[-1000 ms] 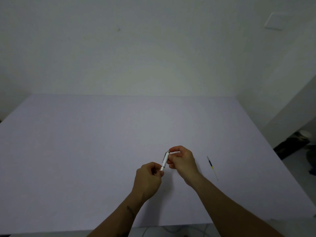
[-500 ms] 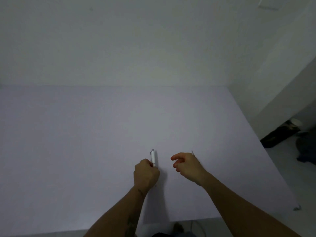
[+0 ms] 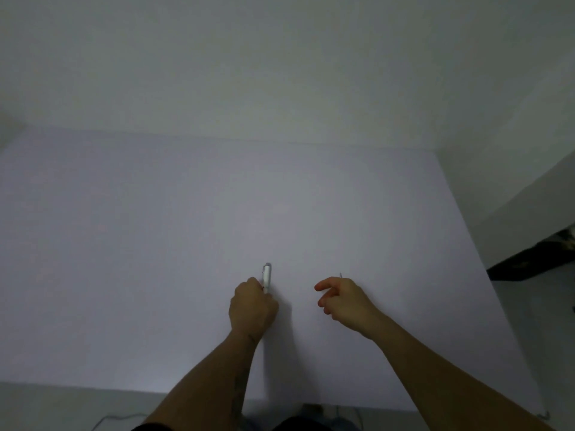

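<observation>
Left hand [image 3: 253, 306] fisted in a grip; right hand [image 3: 345, 301] seemingly relaxed.

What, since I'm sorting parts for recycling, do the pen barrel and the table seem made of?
Pen barrel, gripped by the left hand: likely plastic, white, smooth, slightly glossy. Table: matte pale lilac, no grain or glare; laminate or painted board, cannot tell.

The pen [image 3: 267, 274] has its lower end hidden inside the left hand [image 3: 252, 309], only a thin sliver [image 3: 341, 275] shows behind the right hand [image 3: 345, 301] — too small to identify — and the right edge crops a dark object [image 3: 535, 259].
</observation>
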`<state>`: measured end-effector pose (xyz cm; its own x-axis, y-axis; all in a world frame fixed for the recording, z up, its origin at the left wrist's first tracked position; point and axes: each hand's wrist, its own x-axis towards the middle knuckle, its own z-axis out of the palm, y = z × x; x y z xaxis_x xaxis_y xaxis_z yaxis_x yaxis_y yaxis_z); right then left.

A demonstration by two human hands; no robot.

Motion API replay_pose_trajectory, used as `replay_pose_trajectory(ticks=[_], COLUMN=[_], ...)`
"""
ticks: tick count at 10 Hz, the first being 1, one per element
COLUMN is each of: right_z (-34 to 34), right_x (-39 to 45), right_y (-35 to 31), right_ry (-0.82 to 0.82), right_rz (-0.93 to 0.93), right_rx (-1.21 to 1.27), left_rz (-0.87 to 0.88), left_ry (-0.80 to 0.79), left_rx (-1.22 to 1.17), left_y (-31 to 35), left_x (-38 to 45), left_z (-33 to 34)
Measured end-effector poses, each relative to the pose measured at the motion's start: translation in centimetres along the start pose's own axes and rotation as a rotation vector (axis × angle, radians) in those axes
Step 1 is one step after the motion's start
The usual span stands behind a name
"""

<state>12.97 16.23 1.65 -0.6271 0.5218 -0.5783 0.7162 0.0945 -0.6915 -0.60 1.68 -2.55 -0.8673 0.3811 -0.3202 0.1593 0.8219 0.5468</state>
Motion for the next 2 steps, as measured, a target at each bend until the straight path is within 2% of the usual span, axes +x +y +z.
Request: replay_pose_trajectory(ticks=[2], right_z=[-1.0], right_x=[0.7], right_y=[-1.8], right_ry=[0.038], right_rz=[-0.092], right_rx=[-0.077], left_rz=[0.060], left_ry=[0.003], left_rx=[0.171], left_y=[0.8], left_x=[-0.1], left_z=[-1.9])
